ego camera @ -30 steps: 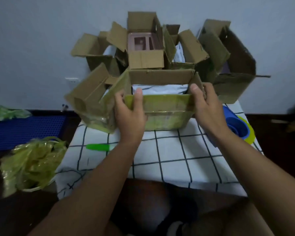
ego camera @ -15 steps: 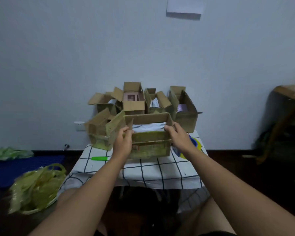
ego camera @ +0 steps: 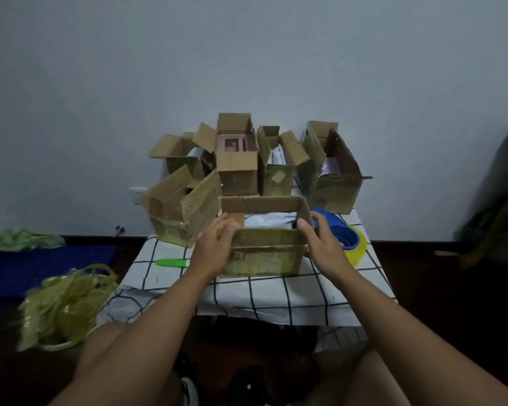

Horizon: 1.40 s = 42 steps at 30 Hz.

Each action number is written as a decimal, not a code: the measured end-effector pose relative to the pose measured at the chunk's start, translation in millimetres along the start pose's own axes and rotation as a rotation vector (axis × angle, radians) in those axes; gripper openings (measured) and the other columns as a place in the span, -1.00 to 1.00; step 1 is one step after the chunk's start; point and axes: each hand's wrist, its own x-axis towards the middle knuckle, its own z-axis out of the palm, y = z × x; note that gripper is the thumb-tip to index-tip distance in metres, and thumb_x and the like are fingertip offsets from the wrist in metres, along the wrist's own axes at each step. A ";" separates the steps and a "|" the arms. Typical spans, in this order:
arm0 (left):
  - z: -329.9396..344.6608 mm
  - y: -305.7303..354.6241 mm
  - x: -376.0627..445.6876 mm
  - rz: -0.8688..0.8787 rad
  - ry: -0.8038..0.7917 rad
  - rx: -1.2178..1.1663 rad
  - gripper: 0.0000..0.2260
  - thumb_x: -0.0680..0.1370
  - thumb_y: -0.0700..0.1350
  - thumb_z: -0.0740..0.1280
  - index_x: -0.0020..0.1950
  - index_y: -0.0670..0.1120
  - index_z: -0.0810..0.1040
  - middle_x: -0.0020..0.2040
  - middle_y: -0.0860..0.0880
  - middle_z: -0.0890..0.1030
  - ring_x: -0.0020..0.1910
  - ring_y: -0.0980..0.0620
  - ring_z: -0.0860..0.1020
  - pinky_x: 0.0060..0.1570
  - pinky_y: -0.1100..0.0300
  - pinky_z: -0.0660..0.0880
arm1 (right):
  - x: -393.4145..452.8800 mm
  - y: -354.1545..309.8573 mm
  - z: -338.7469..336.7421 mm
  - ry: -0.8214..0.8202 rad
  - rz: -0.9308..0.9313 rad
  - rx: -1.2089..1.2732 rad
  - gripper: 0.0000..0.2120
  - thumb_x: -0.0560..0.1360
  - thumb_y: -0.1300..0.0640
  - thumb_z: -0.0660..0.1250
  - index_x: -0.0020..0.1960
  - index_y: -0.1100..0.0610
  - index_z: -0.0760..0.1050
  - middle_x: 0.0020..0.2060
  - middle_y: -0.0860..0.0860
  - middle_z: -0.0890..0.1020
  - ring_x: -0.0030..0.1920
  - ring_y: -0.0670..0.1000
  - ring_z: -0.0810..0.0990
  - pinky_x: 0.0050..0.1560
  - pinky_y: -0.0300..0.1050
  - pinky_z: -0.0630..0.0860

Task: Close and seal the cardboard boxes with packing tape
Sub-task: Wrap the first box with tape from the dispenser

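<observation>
Both hands — left hand (ego camera: 214, 250), right hand (ego camera: 323, 244) — flank the open front box (ego camera: 264, 253), fingers relaxed against its corners.

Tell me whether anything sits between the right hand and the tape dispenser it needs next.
Nothing visible does. The right hand is at the near box's right end, and the blue tape dispenser with its yellowish roll lies just beyond it on the checked tablecloth, partly hidden by the hand.
</observation>
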 end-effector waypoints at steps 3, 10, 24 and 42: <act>1.0 -4.6 2.8 0.016 -0.002 0.048 -0.32 0.38 0.41 0.01 0.30 0.08 0.54 0.49 0.11 0.35 0.46 0.00 0.29 0.43 -0.13 0.21 | -0.4 -1.0 1.6 0.016 -0.051 -0.012 -0.46 0.50 -0.38 0.18 0.38 -0.15 0.38 0.27 -0.14 0.53 0.27 -0.06 0.51 0.27 -0.01 0.48; -2.1 -0.4 5.2 -0.002 -0.069 0.055 -0.20 0.34 0.44 -0.01 0.39 0.01 0.47 0.54 0.08 0.26 0.50 -0.01 0.20 0.48 -0.06 0.07 | 1.4 -4.4 1.8 -0.035 -0.075 -0.014 -0.60 0.66 -0.06 0.16 0.44 0.04 0.43 0.30 -0.17 0.44 0.34 -0.17 0.35 0.43 -0.14 0.24; -2.8 -14.5 16.2 -0.049 -0.058 -0.086 -0.44 0.51 0.29 0.20 0.36 -0.02 0.53 0.47 0.13 0.38 0.42 0.07 0.36 0.42 0.03 0.28 | 26.3 0.6 4.3 0.062 -0.128 -0.066 -0.73 0.63 -0.07 0.24 -0.02 0.03 0.66 0.11 -0.07 0.62 0.11 -0.07 0.56 0.08 -0.18 0.47; -3.2 -17.1 33.9 0.035 -0.008 -0.026 -0.40 0.56 0.07 0.36 0.49 0.32 0.12 0.29 0.07 0.46 0.27 0.03 0.46 0.24 -0.07 0.46 | 45.3 9.8 -3.7 -0.061 -0.151 -0.156 -0.76 0.58 0.07 0.35 0.23 0.00 0.47 0.13 -0.13 0.49 0.19 0.01 0.51 0.17 -0.07 0.49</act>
